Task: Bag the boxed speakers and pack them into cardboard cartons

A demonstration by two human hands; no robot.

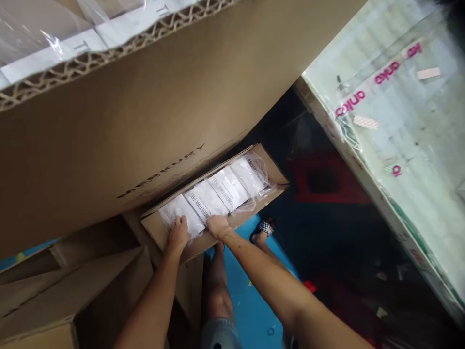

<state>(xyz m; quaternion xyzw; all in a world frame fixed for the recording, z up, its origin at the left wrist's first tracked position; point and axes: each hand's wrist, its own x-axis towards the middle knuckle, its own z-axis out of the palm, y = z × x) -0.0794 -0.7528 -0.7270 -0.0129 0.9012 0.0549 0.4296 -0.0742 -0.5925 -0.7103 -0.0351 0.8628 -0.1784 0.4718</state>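
Observation:
An open cardboard carton (154, 231) holds several white boxes in a row, wrapped in clear plastic. Grey lettering that seems to read "Thunder Trail Pro" runs across them. My left hand (179, 233) has its fingers curled on the near end of the leftmost white box (176, 208). Beside it, my right hand (218, 227) is closed at the near edge of the neighbouring white box (203, 198). Its fingertips are partly hidden against the box and wrap. Loose plastic wrap (259, 167) bunches up at the carton's right end.
A large cardboard wall marked "Merkury" (160, 169) rises just beyond the carton, with plastic-wrapped boxes (54, 29) above. Open empty-looking cartons (72, 286) stand at left. A taped, plastic-wrapped stack (392, 121) is at right. Below are blue flooring (250, 291) and a red object (330, 179).

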